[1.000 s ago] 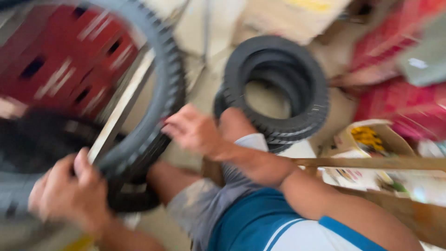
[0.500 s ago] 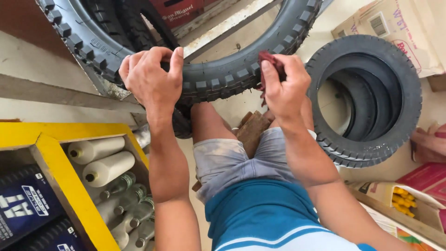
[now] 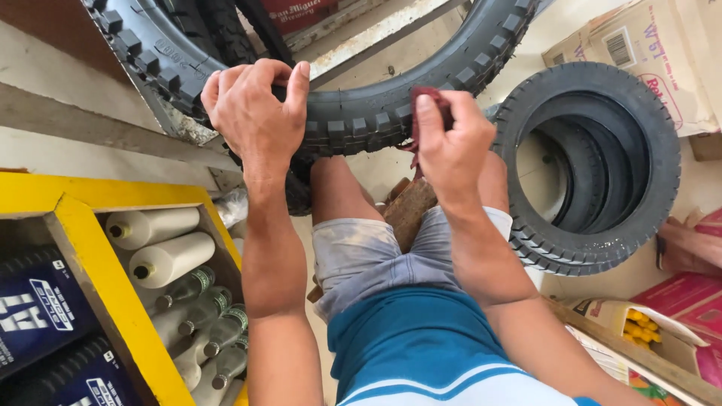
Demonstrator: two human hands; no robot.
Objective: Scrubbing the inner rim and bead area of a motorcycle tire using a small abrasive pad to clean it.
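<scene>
A large black knobby tyre (image 3: 376,113) arcs across the top of the head view, above my knees. My left hand (image 3: 256,113) grips its lower tread from above, fingers curled over the edge. My right hand (image 3: 451,143) is closed on a dark red cloth (image 3: 429,113), pressed against the tyre's tread just right of the left hand. I sit with grey shorts and a blue shirt below.
A stack of smaller black tyres (image 3: 594,165) leans at right. A yellow wooden shelf (image 3: 98,286) at left holds white and green bottles (image 3: 173,259). Cardboard boxes (image 3: 647,53) sit upper right; an open box with yellow items (image 3: 639,323) lies lower right.
The view has swung and steadied. Both hands have come up onto the big tyre's tread, the right one now pressing the red cloth against it; little differs from half a second ago.
</scene>
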